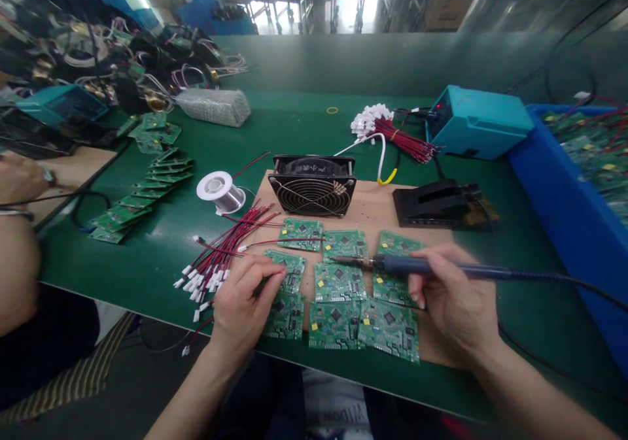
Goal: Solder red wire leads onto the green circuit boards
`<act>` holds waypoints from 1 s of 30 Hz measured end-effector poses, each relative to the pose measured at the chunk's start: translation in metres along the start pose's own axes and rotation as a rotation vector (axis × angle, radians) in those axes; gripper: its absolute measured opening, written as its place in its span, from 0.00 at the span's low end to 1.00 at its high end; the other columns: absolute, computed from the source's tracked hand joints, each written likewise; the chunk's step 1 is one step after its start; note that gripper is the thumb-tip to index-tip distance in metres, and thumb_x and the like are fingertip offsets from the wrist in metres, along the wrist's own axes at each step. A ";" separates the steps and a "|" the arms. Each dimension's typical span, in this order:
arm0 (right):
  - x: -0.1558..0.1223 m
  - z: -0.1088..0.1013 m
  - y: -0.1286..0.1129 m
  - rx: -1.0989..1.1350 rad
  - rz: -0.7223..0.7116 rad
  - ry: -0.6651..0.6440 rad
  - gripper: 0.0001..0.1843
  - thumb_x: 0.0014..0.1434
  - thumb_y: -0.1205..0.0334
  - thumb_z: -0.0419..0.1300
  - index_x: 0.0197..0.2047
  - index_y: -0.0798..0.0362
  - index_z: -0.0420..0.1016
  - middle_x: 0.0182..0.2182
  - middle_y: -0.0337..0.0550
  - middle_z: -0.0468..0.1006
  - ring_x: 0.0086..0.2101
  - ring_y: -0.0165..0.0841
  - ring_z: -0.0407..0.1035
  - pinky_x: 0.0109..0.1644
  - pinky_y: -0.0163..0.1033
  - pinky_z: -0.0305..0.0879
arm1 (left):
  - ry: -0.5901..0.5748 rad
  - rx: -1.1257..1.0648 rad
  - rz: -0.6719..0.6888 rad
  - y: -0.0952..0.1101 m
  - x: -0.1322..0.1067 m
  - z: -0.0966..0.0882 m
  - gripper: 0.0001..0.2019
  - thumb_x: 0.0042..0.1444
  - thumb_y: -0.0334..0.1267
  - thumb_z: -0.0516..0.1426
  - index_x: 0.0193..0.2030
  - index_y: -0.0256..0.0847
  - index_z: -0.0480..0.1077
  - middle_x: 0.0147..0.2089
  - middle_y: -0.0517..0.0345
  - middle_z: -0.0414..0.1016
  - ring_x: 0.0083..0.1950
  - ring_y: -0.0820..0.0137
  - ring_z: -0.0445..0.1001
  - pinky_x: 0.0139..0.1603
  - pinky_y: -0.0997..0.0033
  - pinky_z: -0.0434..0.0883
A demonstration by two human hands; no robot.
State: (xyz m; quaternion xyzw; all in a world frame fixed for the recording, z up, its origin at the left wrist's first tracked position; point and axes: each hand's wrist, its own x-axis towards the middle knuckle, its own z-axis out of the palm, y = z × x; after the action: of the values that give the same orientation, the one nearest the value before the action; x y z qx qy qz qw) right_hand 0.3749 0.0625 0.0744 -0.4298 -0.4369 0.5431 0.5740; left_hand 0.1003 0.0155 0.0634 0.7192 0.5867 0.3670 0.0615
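My right hand (454, 296) grips a blue-handled soldering iron (422, 267), its tip pointing left over a green circuit board (345, 242). My left hand (245, 303) rests with closed fingers on the left boards (289, 273); whether it pinches a wire I cannot tell. Several green boards (338, 283) lie in a grid on a brown work board (373, 208). A bundle of red and black wires (220, 253) with white plugs lies just left of my left hand.
A black fan (313, 185) and solder spool (220, 191) stand behind the boards, an iron stand (434, 203) and teal solder station (475, 123) at right. A blue bin (564, 211) edges the right. Another person's arm (17, 231) and board stacks (142, 191) are at left.
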 end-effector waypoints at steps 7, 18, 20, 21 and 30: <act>-0.001 -0.002 0.001 -0.012 0.012 0.008 0.08 0.59 0.59 0.62 0.31 0.54 0.77 0.15 0.38 0.73 0.14 0.28 0.64 0.14 0.27 0.60 | -0.021 -0.048 -0.092 -0.008 0.000 -0.003 0.04 0.61 0.31 0.58 0.38 0.41 0.74 0.38 0.58 0.74 0.39 0.72 0.75 0.41 0.73 0.71; -0.001 -0.003 0.002 -0.008 0.003 0.011 0.09 0.60 0.58 0.63 0.31 0.55 0.77 0.15 0.39 0.73 0.14 0.28 0.65 0.13 0.27 0.60 | -0.081 -0.009 -0.069 -0.016 -0.002 -0.006 0.04 0.61 0.33 0.59 0.35 0.42 0.75 0.36 0.58 0.76 0.40 0.69 0.75 0.41 0.69 0.71; -0.001 -0.003 0.002 -0.009 0.002 0.015 0.09 0.60 0.58 0.62 0.31 0.55 0.77 0.15 0.39 0.73 0.14 0.28 0.65 0.13 0.27 0.60 | 0.007 0.023 -0.049 -0.011 0.001 -0.015 0.04 0.61 0.31 0.58 0.36 0.41 0.74 0.35 0.59 0.77 0.39 0.70 0.75 0.42 0.69 0.71; -0.001 -0.002 0.001 -0.010 0.003 0.015 0.09 0.60 0.58 0.62 0.31 0.55 0.77 0.15 0.39 0.73 0.14 0.28 0.65 0.13 0.28 0.60 | 0.052 0.057 -0.029 -0.008 0.003 -0.020 0.04 0.61 0.30 0.58 0.37 0.41 0.74 0.35 0.59 0.77 0.38 0.70 0.75 0.42 0.69 0.71; -0.002 0.002 -0.002 -0.003 0.035 0.005 0.10 0.58 0.57 0.63 0.31 0.54 0.75 0.15 0.37 0.73 0.13 0.28 0.64 0.13 0.28 0.58 | -0.193 -0.003 0.058 0.015 0.016 0.001 0.07 0.62 0.32 0.56 0.33 0.41 0.72 0.32 0.59 0.76 0.36 0.68 0.73 0.38 0.66 0.67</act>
State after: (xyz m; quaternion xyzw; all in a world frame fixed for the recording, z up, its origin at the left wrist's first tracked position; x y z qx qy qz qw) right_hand 0.3739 0.0601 0.0767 -0.4397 -0.4289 0.5512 0.5647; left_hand 0.1136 0.0257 0.0774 0.7677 0.5565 0.2988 0.1082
